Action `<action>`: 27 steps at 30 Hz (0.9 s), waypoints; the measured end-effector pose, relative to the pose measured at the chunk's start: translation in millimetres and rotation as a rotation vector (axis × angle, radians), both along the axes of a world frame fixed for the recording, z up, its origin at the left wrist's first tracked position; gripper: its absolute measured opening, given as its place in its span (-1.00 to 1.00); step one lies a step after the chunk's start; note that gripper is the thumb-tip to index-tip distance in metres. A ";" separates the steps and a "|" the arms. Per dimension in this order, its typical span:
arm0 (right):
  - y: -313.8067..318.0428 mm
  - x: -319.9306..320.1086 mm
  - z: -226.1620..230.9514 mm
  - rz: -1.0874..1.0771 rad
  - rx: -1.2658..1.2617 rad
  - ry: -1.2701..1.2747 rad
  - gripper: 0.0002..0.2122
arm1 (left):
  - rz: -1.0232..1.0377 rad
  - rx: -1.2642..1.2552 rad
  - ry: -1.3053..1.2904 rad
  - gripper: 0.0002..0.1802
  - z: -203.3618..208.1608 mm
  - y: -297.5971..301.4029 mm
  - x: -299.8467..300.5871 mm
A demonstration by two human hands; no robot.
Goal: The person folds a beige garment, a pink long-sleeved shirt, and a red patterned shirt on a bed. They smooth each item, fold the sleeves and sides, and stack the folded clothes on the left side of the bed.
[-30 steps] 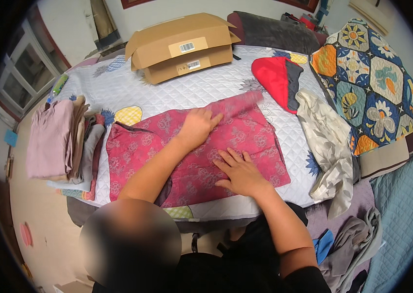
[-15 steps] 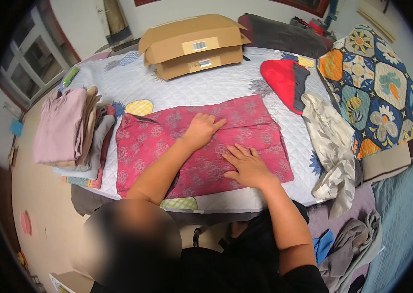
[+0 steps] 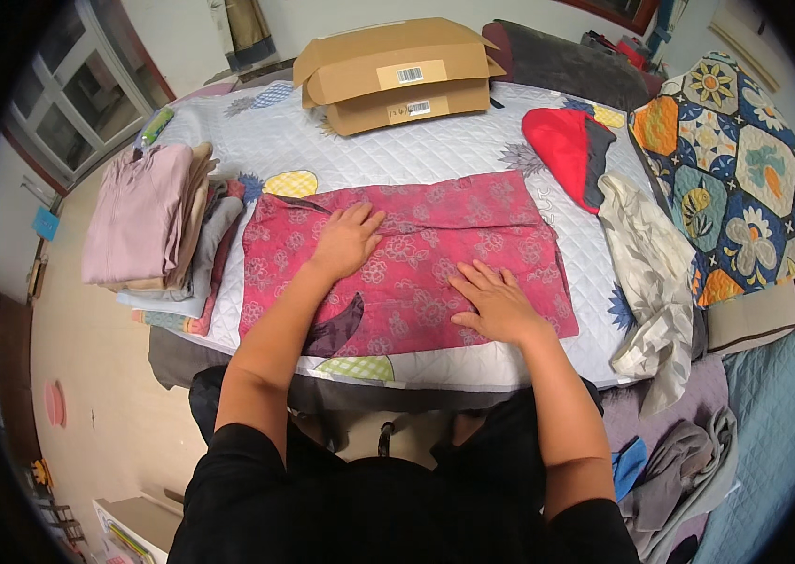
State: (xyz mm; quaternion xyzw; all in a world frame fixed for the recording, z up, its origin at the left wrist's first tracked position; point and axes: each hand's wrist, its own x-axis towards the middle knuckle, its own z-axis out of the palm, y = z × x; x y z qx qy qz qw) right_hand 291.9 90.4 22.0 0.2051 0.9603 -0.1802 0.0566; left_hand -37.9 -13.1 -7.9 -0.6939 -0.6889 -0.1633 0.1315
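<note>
A pink-red cloth with pale flower outlines (image 3: 416, 254) lies folded into a rough rectangle on the white quilted cover (image 3: 407, 150). My left hand (image 3: 349, 242) rests flat on its left half, fingers stretched out and pointing away from me. Lower and to the right, my right hand (image 3: 499, 303) presses flat on the same cloth with its fingers spread. Creases run across the upper part of the cloth. At the near edge, left of centre, a dark purple patch (image 3: 336, 327) shows.
A pile of folded clothes (image 3: 139, 221) stands at the left. A cardboard box (image 3: 397, 75) is at the back. To the right are a red and grey cloth item (image 3: 562, 155), a crumpled white cloth (image 3: 646, 282) and a patterned quilted cloth (image 3: 726, 179). More crumpled clothes (image 3: 670, 479) lie lower right.
My left hand has slid left across the cloth from near its middle. The right hand stays flat on the cloth. The whole view has shifted slightly, and the dark purple patch is now uncovered.
</note>
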 end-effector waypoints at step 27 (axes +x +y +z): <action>-65.0 -161.9 -14.8 -0.310 0.316 0.343 -0.29 | 0.434 -0.412 -0.446 -0.15 33.9 -243.4 -7.0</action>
